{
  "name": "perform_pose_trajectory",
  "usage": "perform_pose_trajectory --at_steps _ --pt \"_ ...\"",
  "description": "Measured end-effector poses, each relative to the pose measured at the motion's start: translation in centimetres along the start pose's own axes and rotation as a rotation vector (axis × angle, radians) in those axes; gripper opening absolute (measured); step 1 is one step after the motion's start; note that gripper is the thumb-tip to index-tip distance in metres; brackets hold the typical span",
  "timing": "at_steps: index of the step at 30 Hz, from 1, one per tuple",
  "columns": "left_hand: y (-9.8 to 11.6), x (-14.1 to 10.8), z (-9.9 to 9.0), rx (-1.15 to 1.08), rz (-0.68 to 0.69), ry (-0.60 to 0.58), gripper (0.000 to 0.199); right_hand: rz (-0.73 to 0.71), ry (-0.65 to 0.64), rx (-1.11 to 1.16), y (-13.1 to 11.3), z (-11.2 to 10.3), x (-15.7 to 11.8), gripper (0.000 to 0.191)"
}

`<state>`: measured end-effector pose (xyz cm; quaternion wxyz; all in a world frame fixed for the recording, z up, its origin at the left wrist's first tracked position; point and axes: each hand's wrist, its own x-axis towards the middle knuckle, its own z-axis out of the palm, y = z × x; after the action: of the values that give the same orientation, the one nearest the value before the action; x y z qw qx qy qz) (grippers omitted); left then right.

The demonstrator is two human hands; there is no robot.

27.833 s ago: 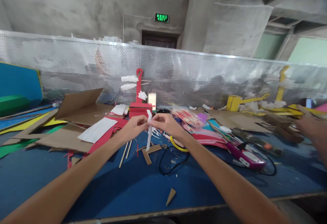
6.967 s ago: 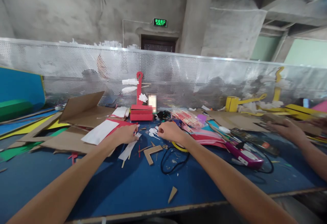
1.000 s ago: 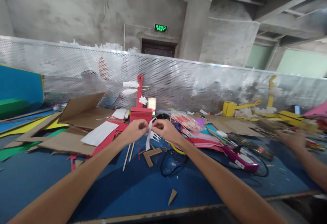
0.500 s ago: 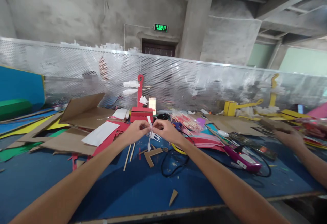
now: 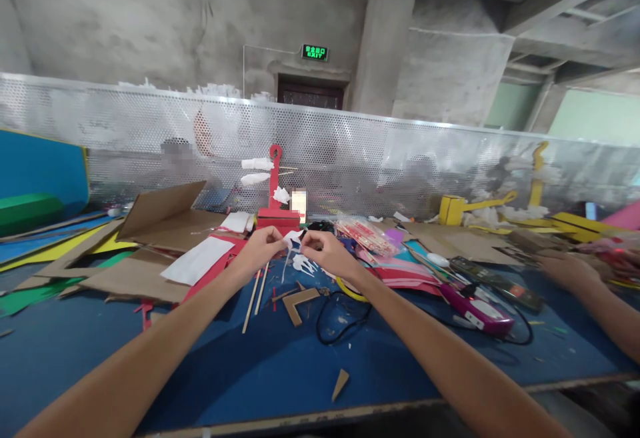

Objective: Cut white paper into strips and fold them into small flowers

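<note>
Between my hands, in front of a red box with an upright red hooked post, is a thin white strip. My left hand pinches its left side. The fingers of my right hand are closed at its right side, and whether they grip the strip is too small to make out. Just below lie white paper pieces on the blue table. White wrapped sticks stick out from the red post.
Cardboard pieces and a white sheet lie left. Two sticks, an L-shaped cardboard piece and a black cable are nearer. To the right are a purple tool and another person's hand.
The white strip hung straight down between my fingertips before; now it is bunched and curled between them. My hands have moved slightly apart.
</note>
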<state>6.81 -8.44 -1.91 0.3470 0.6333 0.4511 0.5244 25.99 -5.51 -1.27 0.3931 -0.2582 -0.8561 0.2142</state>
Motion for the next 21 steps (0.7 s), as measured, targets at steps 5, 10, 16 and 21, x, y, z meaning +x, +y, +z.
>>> perform_pose_trajectory --at_steps 5,10,16,21 --pt "-0.9 0.7 -0.9 -0.070 -0.003 0.141 0.014 -0.006 0.081 -0.003 0.2 -0.1 0.2 0.006" --pt "-2.9 2.0 -2.4 0.013 -0.026 0.191 0.014 -0.011 0.171 -0.020 0.5 -0.7 0.4 0.012" --pt "-2.9 2.4 -3.6 -0.036 -0.006 0.354 0.018 0.069 0.320 0.065 1.2 -1.9 0.6 0.014" --pt "-1.7 2.0 -3.7 -0.107 0.031 0.404 0.022 0.163 0.443 0.248 2.6 -2.8 0.9 0.013"
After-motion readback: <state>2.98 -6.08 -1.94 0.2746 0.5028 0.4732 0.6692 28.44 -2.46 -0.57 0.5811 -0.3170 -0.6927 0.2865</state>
